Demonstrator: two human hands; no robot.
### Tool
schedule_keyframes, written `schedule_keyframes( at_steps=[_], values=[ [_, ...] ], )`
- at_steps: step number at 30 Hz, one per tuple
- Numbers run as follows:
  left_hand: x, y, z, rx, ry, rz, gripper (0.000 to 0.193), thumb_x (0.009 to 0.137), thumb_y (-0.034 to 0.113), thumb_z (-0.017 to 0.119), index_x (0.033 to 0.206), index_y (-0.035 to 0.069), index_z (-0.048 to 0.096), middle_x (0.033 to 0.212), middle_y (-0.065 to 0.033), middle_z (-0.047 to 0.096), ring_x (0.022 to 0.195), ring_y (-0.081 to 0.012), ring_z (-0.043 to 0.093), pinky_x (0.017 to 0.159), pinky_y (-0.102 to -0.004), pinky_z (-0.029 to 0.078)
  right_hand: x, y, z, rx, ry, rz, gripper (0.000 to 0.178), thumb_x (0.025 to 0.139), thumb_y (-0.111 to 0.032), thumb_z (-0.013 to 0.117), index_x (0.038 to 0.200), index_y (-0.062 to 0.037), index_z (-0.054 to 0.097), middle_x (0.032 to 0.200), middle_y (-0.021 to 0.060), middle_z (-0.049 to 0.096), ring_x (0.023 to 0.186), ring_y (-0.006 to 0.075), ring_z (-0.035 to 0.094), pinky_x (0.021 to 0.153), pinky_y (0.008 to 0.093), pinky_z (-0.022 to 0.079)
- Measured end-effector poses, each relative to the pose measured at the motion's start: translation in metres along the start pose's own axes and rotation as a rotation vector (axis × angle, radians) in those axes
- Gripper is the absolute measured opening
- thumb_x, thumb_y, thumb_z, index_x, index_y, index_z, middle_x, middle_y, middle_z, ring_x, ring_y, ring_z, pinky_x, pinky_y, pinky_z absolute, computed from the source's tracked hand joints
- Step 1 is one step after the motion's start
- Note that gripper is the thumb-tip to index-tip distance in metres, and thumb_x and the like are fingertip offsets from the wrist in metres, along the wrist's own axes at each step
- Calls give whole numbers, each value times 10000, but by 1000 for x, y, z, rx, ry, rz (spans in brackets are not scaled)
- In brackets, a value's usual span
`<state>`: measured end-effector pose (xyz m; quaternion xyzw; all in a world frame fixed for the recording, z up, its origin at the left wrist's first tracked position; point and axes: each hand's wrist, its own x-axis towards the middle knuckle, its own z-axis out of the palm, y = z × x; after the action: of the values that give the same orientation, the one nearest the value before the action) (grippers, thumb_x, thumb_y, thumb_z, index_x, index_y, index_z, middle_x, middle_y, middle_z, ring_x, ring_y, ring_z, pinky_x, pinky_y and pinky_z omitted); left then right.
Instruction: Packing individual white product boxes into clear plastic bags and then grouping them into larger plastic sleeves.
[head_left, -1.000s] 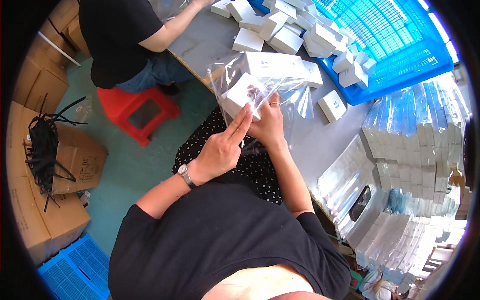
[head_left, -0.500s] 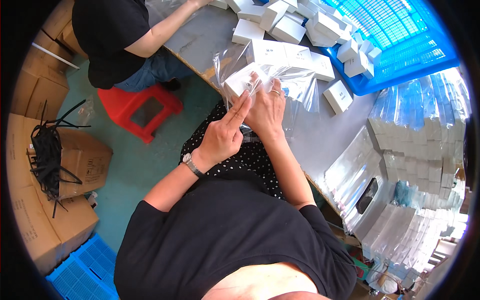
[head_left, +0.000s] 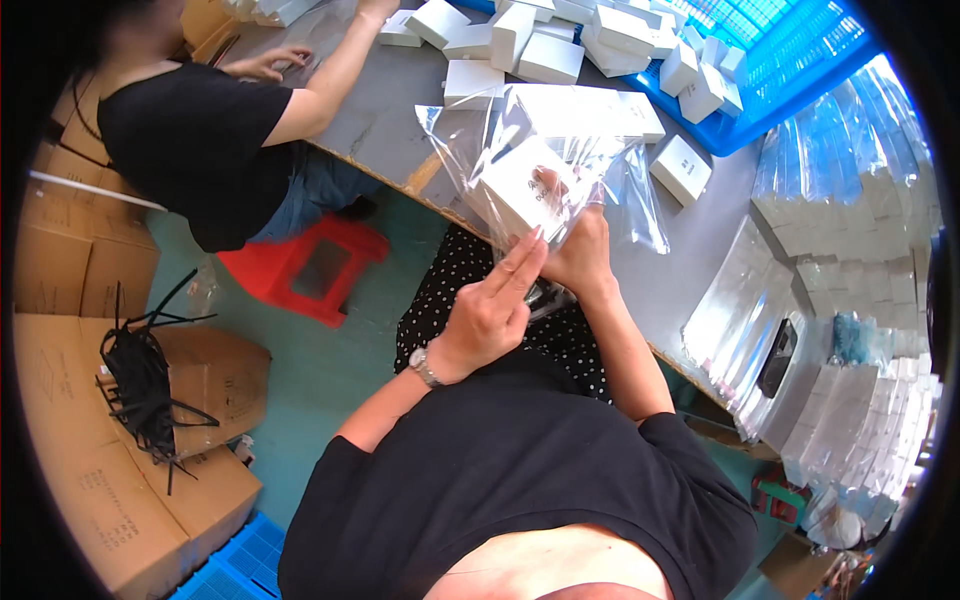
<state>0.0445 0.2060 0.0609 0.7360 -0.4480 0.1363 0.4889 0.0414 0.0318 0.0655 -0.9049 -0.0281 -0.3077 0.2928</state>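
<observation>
A small white box (head_left: 518, 195) with dark print sits tilted inside a clear plastic bag (head_left: 462, 150), over the table's near edge. My right hand (head_left: 582, 250) grips the box from its right side; its fingertips show through film over the box's face. My left hand (head_left: 488, 315) is at the box's near corner, its first two fingers straight and together against the plastic, the others curled. Loose film hides part of the contact. Just beyond the bag lie more white boxes (head_left: 590, 110) in a row, partly seen through film.
White boxes (head_left: 552, 58) pile up at the back beside a blue crate (head_left: 735, 140). Stacked clear bags (head_left: 735, 310) lie at right, by wrapped boxes (head_left: 850, 300). A co-worker (head_left: 200, 140) sits at left on a red stool (head_left: 300, 275). Cartons (head_left: 90, 420) stand at far left.
The view has shifted, so the scene sits differently. The bagged box has turned, showing its printed face, and my right hand has moved to its side. My left fingers stay at its near edge.
</observation>
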Motion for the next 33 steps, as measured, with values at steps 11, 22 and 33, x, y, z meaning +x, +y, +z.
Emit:
schedule_keyframes(
  at_steps=[11,22,33],
  values=[
    [-17,-27,24,49,-25,-46,730,719,-138,493,1427,35,477,1468,-131,490,991,-318,687,708,-351,588,-7,8,30,-155,38,80,793,643,-346,829,1355,-165,532,1190,256,588,1131,466,530,903,500,489],
    [-25,-39,15,61,21,-92,737,735,-137,505,1443,66,471,1492,-101,470,1034,-313,675,687,-349,582,-49,19,1,-188,99,-58,441,752,-233,795,1118,-52,629,1143,194,594,1052,385,593,852,452,515],
    [-25,-42,11,105,36,-35,729,715,-132,496,1413,79,519,1475,-93,493,1036,-317,675,745,-360,587,-21,12,61,24,-197,-107,83,814,-144,639,848,-70,653,758,137,675,688,332,672,591,424,544]
  ],
)
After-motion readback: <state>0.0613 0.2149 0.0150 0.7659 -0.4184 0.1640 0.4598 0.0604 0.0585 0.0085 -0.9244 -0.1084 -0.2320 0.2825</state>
